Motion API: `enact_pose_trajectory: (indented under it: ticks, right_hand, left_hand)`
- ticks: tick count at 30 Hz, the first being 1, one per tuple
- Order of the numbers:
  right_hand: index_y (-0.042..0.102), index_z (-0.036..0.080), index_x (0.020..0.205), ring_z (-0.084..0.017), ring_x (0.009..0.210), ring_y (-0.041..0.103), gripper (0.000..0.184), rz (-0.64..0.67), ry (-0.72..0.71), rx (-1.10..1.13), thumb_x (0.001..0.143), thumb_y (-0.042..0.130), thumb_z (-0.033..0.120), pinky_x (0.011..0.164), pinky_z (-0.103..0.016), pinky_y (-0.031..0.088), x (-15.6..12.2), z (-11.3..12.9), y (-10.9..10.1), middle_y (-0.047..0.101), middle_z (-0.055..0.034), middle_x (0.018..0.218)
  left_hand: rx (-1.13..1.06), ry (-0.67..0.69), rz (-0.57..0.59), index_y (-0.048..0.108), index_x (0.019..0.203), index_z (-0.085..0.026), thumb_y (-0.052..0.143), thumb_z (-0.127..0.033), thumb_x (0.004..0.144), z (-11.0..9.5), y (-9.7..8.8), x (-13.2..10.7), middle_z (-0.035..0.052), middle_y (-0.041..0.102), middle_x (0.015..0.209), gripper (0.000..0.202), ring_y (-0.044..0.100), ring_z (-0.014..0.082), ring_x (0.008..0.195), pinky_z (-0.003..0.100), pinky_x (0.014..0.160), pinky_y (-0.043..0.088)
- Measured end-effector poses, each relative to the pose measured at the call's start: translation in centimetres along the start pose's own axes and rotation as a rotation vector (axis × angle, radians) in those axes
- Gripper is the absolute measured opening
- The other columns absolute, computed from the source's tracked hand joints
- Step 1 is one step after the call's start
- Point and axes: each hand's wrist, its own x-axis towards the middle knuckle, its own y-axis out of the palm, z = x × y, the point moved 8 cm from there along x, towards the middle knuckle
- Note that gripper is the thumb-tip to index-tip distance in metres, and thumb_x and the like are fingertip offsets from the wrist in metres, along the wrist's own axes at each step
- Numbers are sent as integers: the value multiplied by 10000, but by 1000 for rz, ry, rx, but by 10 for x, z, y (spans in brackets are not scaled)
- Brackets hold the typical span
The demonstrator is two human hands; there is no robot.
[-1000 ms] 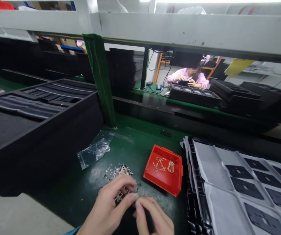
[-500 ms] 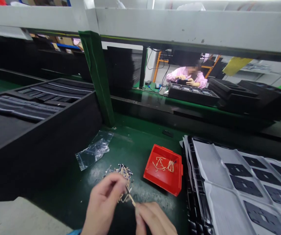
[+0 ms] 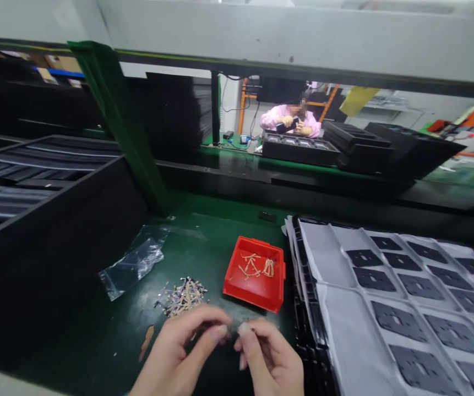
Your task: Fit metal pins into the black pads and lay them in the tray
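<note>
My left hand [image 3: 179,355] and my right hand [image 3: 270,360] meet at the bottom centre over the green bench, fingertips pinched close together. Whatever sits between the fingertips is too small and blurred to name. Just beyond my left hand lies a heap of small metal and tan parts [image 3: 182,295]. A red bin [image 3: 243,290] with a few tan strips in it stands to the right of the heap.
A stack of trays [image 3: 336,286] holding dark flat pieces fills the right side. A large black foam box [image 3: 55,220] stands at the left, with a clear plastic bag [image 3: 131,267] beside it. A tan scrap [image 3: 146,340] lies near my left wrist. A person in pink works beyond the shelf.
The view has swung to the right. My hands moved off the heap toward me, and the tan strip seen between them half a second ago no longer shows.
</note>
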Motion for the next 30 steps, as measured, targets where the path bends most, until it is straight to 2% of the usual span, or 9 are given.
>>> enact_pose_trajectory:
  ticks: [2,4,7,11,15,19,24,27,30]
  right_hand:
    - [711,200,715,-92,540,547,436,-82,1,6,873,735,606,546,-201,443,2,-5,-12,628,3,653]
    - [712,201,747,-101,563,554,441,-120,26,9,876,722,623,556,-197,454,1,-18,-17,632,3,658]
    - [721,190,758,-113,561,553,470,-93,35,8,859,722,649,550,-204,453,-3,-35,-10,640,-3,631]
    - [745,180,760,-138,580,569,495,-43,-4,7,845,711,667,562,-230,474,-6,-42,-1,670,-21,636]
    - [788,180,880,-171,640,620,477,-53,-45,2,819,743,651,580,-243,514,-4,-38,-9,715,-35,695]
    - [781,181,807,-142,589,599,425,-30,-57,-19,821,768,606,545,-212,480,0,-38,-9,688,-8,654]
    - [756,185,776,-114,553,566,369,-26,-91,-74,877,741,540,530,-191,454,0,-32,-8,667,8,634]
    - [712,198,765,-133,629,598,372,-39,-143,-66,925,683,533,607,-209,500,-5,-15,-10,658,-2,680]
    - [694,208,771,-189,950,675,357,-69,-219,-46,929,683,528,881,-268,539,-12,14,-15,713,-78,1005]
  left_hand:
    - [171,57,-7,717,1201,-265,636,-313,997,-18,-1,26,30,783,1042,225,739,187,890,261,811,584]
    - [418,242,14,705,1169,-225,578,-314,1039,-56,24,70,59,759,1086,203,708,204,947,304,849,568]
    - [775,634,260,724,1038,-160,597,-346,1043,-115,132,137,112,719,1146,226,635,262,1122,387,997,506]
    - [851,718,374,703,1122,-118,745,-420,947,-139,267,202,153,645,1341,351,571,318,1277,480,1075,466]
    - [816,653,362,677,1204,-152,709,-366,981,-128,322,211,105,669,1296,311,646,285,1195,524,1025,538]
    - [584,578,243,677,1174,-146,663,-323,1020,-139,286,216,78,717,1148,235,712,228,1027,441,914,605]
    - [270,364,-7,605,1118,-143,474,-262,1073,-144,136,230,22,700,898,182,670,95,635,195,589,545]
    - [209,189,-33,589,953,-150,531,-152,961,-109,44,195,-53,573,601,59,513,69,443,145,426,383]
    - [173,0,32,556,968,-166,612,-188,859,-62,-3,121,-80,556,497,124,472,95,360,167,366,372]
